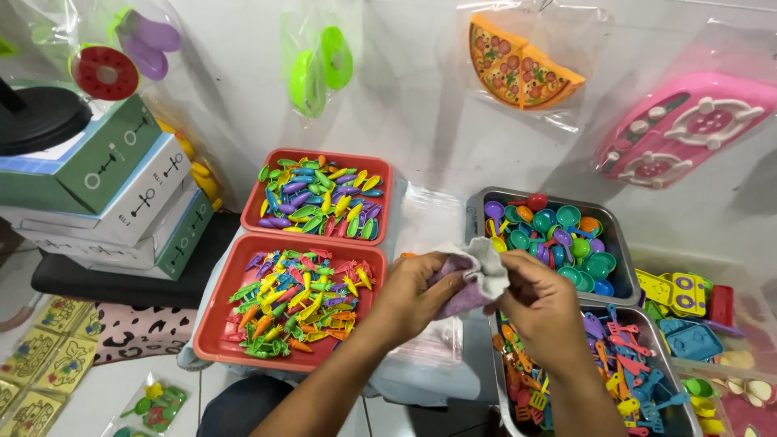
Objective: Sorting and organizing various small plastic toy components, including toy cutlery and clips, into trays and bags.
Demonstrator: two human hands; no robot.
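Cloth (477, 279): grey-purple rag, held just left of the steel spoon tray (486, 202).
Left hand (413, 295): grip pinching cloth.
Right hand (541, 303): pinching too.
Risk: a trailing corner may sweep toy spoons (558, 231) out.

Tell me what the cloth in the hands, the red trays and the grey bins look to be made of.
Cloth: soft fabric, grey and purple, crumpled between left hand and right hand.
Red trays: likely plastic, smooth matte, rounded rim.
Grey bins: probably metal, dull sheen, thin rolled edge.
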